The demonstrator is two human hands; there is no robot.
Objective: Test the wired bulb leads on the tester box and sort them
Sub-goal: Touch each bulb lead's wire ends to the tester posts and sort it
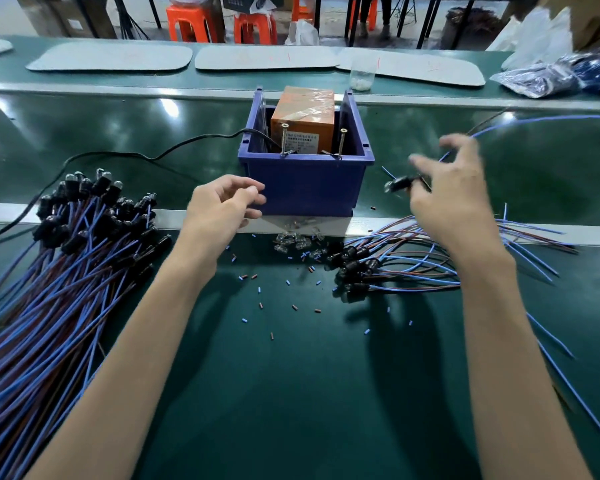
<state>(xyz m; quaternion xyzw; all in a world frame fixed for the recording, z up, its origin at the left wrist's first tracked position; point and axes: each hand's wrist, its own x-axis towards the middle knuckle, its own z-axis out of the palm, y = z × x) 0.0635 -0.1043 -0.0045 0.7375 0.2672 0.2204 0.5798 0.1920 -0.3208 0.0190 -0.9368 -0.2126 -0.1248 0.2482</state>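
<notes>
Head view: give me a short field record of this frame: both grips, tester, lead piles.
left grip: hand loosely curled, holding nothing, before the blue bin
right grip: blurred hand holding one bulb lead
tester box: orange, inside the bin, two screws upright in front
left pile: large bundle of leads
right pile: smaller, spread
mat: scattered insulation cuttings

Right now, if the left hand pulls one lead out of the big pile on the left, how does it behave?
Likely floppy: the wires in the pile of leads bend and splay loosely. It would probably snag, since they lie crossed over one another. Probably end-heavy too: each carries a black bulb holder at one end.
</notes>
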